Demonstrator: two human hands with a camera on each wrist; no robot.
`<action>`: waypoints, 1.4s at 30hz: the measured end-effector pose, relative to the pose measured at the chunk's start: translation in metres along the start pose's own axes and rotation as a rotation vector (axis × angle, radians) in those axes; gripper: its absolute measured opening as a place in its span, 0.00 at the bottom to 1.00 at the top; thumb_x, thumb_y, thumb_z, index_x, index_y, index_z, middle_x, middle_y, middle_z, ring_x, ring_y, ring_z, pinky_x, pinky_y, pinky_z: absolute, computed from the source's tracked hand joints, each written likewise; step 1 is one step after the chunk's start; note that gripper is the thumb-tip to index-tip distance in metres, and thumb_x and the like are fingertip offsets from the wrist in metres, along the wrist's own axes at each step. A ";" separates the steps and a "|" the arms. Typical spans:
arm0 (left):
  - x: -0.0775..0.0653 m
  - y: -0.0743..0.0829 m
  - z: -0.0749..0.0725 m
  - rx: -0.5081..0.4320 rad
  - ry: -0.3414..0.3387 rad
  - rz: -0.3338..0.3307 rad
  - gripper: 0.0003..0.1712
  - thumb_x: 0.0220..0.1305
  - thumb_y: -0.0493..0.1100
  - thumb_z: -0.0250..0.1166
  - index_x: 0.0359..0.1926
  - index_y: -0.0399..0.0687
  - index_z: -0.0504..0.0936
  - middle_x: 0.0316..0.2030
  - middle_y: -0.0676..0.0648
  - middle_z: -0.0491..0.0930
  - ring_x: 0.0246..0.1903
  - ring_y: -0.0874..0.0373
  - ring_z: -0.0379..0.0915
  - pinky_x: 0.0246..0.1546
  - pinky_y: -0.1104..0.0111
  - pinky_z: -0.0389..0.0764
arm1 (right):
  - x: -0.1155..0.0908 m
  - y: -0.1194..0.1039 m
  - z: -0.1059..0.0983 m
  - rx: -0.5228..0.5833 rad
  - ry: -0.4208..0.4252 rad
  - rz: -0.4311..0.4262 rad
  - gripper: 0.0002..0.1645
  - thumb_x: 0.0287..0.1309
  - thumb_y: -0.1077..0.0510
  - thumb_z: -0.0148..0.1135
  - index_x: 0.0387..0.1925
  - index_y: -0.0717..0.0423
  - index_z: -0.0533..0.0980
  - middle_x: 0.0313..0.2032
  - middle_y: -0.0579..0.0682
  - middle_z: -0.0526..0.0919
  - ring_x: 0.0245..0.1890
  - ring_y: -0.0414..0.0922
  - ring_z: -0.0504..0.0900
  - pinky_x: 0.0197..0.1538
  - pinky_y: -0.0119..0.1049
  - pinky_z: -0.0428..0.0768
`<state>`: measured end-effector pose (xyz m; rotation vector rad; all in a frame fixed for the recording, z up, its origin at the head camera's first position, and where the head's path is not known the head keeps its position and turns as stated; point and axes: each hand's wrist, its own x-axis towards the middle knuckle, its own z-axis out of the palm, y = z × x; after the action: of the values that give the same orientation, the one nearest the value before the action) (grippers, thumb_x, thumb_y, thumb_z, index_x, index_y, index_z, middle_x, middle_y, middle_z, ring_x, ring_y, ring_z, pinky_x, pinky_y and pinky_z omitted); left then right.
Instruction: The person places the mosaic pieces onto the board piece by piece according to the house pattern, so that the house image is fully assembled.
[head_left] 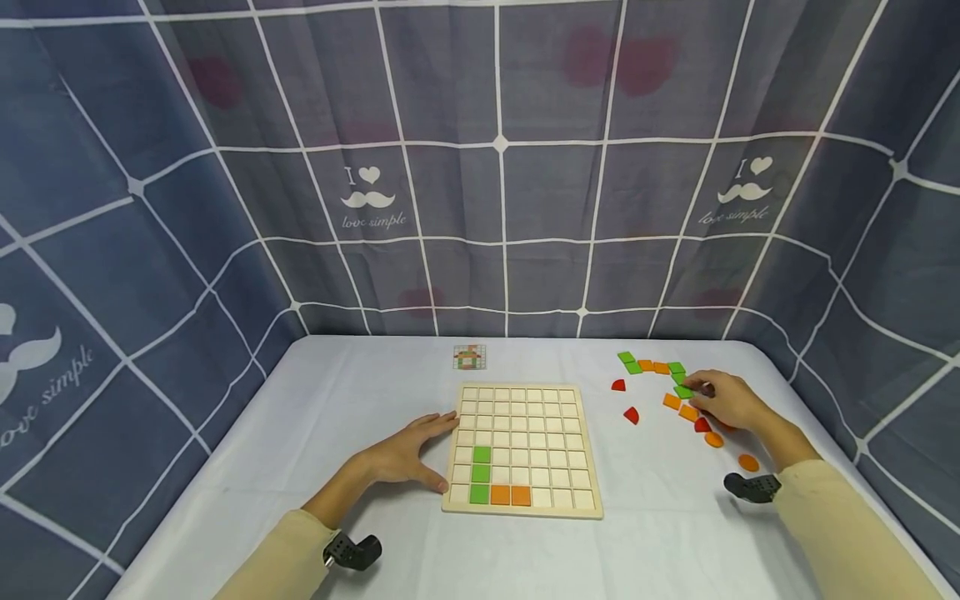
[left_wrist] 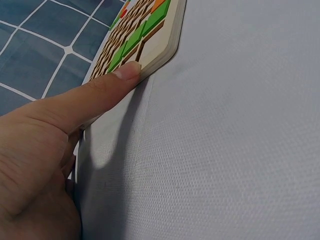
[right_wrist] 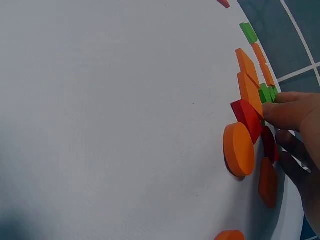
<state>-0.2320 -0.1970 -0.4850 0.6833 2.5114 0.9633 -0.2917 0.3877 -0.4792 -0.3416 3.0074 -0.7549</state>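
Note:
A wooden grid board lies on the table, with green square tiles in a short column and two orange square tiles along its near row. My left hand spreads its fingers at the board's left edge; in the left wrist view the thumb presses on the rim near a corner. At the right, my right hand reaches into the scattered pieces and pinches a green square tile between thumb and fingertips. Its other fingers curl over red and orange pieces, partly hiding them.
Orange square tiles, an orange round piece and red quarter-round pieces lie right of the board. A small printed pattern card lies behind it. Dark checked cloth hangs around the white table.

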 end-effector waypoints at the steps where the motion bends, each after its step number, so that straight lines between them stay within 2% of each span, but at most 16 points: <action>1: 0.000 0.000 0.000 -0.001 0.000 0.000 0.65 0.44 0.54 0.86 0.81 0.52 0.60 0.81 0.50 0.51 0.79 0.39 0.38 0.72 0.34 0.47 | 0.000 0.000 0.000 0.000 -0.006 0.000 0.21 0.63 0.63 0.67 0.56 0.69 0.79 0.50 0.67 0.82 0.47 0.62 0.78 0.56 0.66 0.76; 7: -0.001 0.002 -0.001 0.001 0.003 -0.004 0.65 0.44 0.54 0.86 0.81 0.52 0.61 0.81 0.50 0.51 0.79 0.39 0.38 0.72 0.34 0.47 | 0.003 0.001 -0.002 -0.002 -0.020 -0.009 0.19 0.63 0.64 0.67 0.54 0.69 0.80 0.47 0.65 0.82 0.45 0.60 0.78 0.55 0.66 0.76; 14: -0.001 0.002 -0.001 -0.002 0.001 -0.005 0.65 0.44 0.54 0.86 0.80 0.51 0.61 0.81 0.50 0.52 0.79 0.39 0.38 0.72 0.34 0.47 | 0.004 0.002 -0.001 -0.011 -0.023 0.022 0.17 0.63 0.61 0.69 0.50 0.67 0.81 0.38 0.56 0.80 0.38 0.54 0.75 0.46 0.53 0.78; 19: -0.001 0.002 -0.001 0.006 0.005 -0.006 0.65 0.44 0.55 0.86 0.81 0.51 0.61 0.81 0.50 0.52 0.79 0.40 0.38 0.72 0.35 0.47 | 0.002 0.002 -0.001 -0.002 -0.001 0.045 0.17 0.62 0.58 0.70 0.48 0.65 0.83 0.37 0.53 0.83 0.38 0.52 0.78 0.46 0.53 0.79; 25: -0.002 0.001 0.000 0.002 0.010 -0.003 0.65 0.44 0.53 0.86 0.80 0.50 0.61 0.81 0.48 0.52 0.79 0.38 0.39 0.71 0.34 0.48 | 0.000 0.002 0.000 -0.019 0.032 0.047 0.21 0.59 0.56 0.73 0.49 0.68 0.84 0.36 0.53 0.84 0.37 0.52 0.78 0.45 0.53 0.79; 30: -0.001 0.001 0.000 0.004 0.008 -0.006 0.65 0.44 0.54 0.86 0.81 0.51 0.61 0.81 0.48 0.51 0.79 0.38 0.39 0.71 0.34 0.48 | -0.002 0.000 0.000 -0.020 0.059 0.037 0.22 0.58 0.55 0.74 0.49 0.67 0.84 0.35 0.50 0.83 0.35 0.50 0.77 0.40 0.45 0.78; 35: -0.001 0.000 0.000 0.010 0.008 -0.001 0.65 0.45 0.54 0.85 0.81 0.51 0.60 0.81 0.49 0.51 0.79 0.38 0.39 0.71 0.34 0.48 | 0.001 -0.010 -0.001 0.000 0.081 -0.006 0.21 0.57 0.54 0.75 0.48 0.65 0.84 0.34 0.49 0.83 0.34 0.48 0.76 0.37 0.39 0.77; 42: -0.001 0.000 0.000 0.007 -0.001 0.004 0.65 0.45 0.55 0.85 0.81 0.51 0.60 0.81 0.51 0.51 0.79 0.39 0.37 0.72 0.34 0.47 | 0.005 -0.037 0.006 0.052 0.047 -0.044 0.18 0.57 0.58 0.75 0.47 0.63 0.85 0.33 0.46 0.82 0.35 0.47 0.76 0.39 0.38 0.79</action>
<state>-0.2308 -0.1976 -0.4844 0.6909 2.5146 0.9556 -0.2883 0.3517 -0.4674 -0.3955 3.0263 -0.8551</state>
